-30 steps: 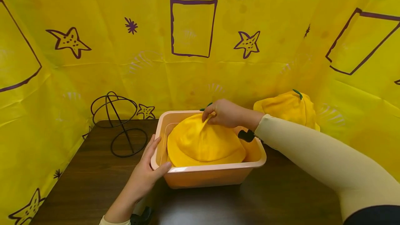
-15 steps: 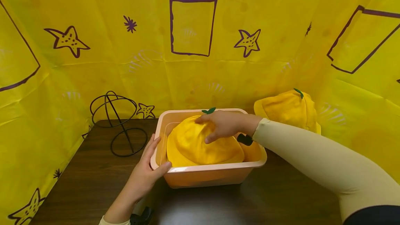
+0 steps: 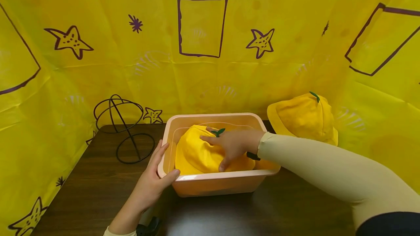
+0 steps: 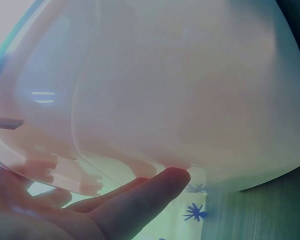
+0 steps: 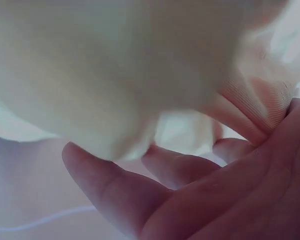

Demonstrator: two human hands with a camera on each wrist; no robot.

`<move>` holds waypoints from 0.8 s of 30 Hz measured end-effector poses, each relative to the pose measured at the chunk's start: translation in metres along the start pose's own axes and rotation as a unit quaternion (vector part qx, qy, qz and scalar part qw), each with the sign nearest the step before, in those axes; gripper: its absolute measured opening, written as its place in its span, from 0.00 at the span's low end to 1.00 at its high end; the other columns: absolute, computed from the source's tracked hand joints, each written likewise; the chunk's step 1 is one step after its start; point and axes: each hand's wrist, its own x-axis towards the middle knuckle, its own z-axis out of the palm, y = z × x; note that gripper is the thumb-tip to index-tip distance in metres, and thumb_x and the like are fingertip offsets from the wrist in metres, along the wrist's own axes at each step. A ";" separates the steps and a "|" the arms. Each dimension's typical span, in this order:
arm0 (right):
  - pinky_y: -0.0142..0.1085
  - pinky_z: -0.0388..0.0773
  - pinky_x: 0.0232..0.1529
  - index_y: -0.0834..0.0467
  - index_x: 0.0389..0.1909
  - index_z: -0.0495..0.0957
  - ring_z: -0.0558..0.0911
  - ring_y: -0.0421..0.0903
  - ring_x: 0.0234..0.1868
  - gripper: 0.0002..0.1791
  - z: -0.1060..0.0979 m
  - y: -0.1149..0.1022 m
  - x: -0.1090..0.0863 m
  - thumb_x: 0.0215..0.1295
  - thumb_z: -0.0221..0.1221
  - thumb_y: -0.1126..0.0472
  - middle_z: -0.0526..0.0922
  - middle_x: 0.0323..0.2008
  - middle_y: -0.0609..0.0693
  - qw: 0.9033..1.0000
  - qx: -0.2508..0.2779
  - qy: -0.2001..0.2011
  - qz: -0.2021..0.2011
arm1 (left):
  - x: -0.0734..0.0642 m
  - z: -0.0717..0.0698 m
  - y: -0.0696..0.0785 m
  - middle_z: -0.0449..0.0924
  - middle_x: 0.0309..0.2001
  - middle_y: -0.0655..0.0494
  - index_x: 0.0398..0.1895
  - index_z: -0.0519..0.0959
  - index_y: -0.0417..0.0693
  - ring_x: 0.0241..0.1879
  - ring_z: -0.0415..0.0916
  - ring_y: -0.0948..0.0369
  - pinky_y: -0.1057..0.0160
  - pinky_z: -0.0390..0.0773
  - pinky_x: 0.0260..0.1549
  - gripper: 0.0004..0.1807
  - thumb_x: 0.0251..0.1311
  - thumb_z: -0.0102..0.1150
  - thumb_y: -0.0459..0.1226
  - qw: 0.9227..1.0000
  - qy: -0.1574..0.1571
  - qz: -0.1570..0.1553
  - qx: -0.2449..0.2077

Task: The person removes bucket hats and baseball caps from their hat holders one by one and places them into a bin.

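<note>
A yellow cap (image 3: 191,152) with a green leaf tab (image 3: 218,132) on its crown lies in a peach plastic basin (image 3: 220,187). My right hand (image 3: 234,143) spreads its fingers over the cap and presses down on its crown; the right wrist view shows the fingertips against blurred cloth (image 5: 105,75). At the basin's left front corner, my left hand (image 3: 152,179) holds the rim, thumb on the front edge and fingers along the left side. In the left wrist view, its fingers (image 4: 140,202) lie against the basin wall (image 4: 155,85).
A second yellow cap (image 3: 303,117), also with a leaf tab, rests behind my right forearm at the back right. A black wire stand (image 3: 129,134) is on the dark wooden table (image 3: 95,181), left of the basin. Yellow patterned sheets (image 3: 147,83) surround the table.
My right hand has let go of its pinch on the cap's crown, spread its fingers and pushed the cap lower into the basin. The left hand has stayed on the rim.
</note>
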 end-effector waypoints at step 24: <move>0.62 0.66 0.60 0.31 0.79 0.41 0.55 0.71 0.71 0.55 0.040 -0.007 0.043 0.59 0.69 0.43 0.21 0.77 0.48 0.995 -0.088 -0.044 0.025 | 0.002 0.000 0.002 0.30 0.80 0.54 0.79 0.52 0.47 0.73 0.44 0.41 0.72 0.64 0.56 0.45 0.63 0.66 0.38 1.000 -0.006 -0.011 -0.008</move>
